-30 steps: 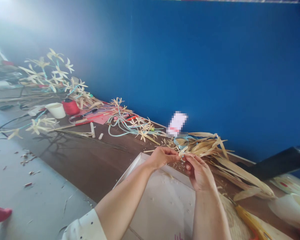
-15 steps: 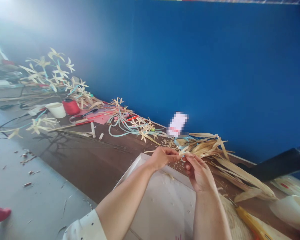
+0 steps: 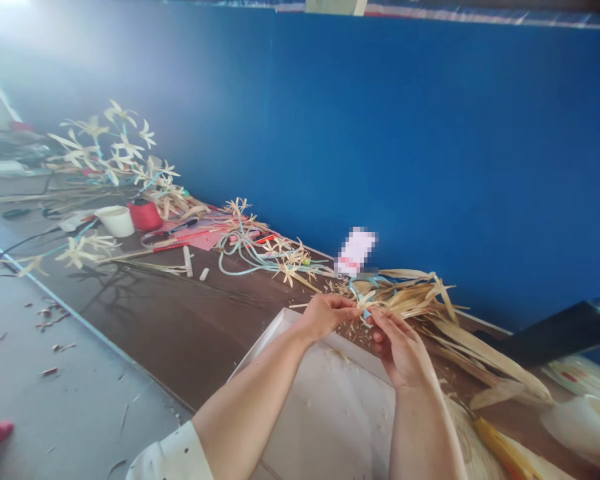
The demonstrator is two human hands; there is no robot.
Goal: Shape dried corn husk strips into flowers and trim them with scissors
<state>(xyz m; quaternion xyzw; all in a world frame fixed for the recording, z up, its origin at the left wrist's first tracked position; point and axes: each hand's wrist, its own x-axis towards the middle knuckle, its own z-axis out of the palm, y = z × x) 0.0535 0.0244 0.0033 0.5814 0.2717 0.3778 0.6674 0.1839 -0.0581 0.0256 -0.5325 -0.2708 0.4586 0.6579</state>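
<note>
My left hand point(image 3: 326, 316) and my right hand point(image 3: 397, 343) meet over the far edge of a white box lid or tray point(image 3: 325, 407). Between their fingertips is a small pale flower of dried husk point(image 3: 364, 301), with a bit of light blue at its base. Thumb and finger of the left hand pinch it from the left side. From the right, the other hand's fingertips close on its base; the exact grip is partly hidden. Just beyond lies a bundle of dried corn husks point(image 3: 415, 293), and small husk scraps are scattered around.
Finished husk flowers on blue stems point(image 3: 123, 143) stand at the far left. Nearer are a white cup point(image 3: 116, 221), a red thread spool point(image 3: 146, 216) and coiled blue tubing point(image 3: 235, 257). A yellow cutter point(image 3: 503, 447) lies at lower right. A blue wall point(image 3: 380, 133) rises behind the table.
The view has shifted slightly, with more of the wall's top edge showing. Both hands stay nearly in place; the flower's petals show a little more openly between the fingers.
</note>
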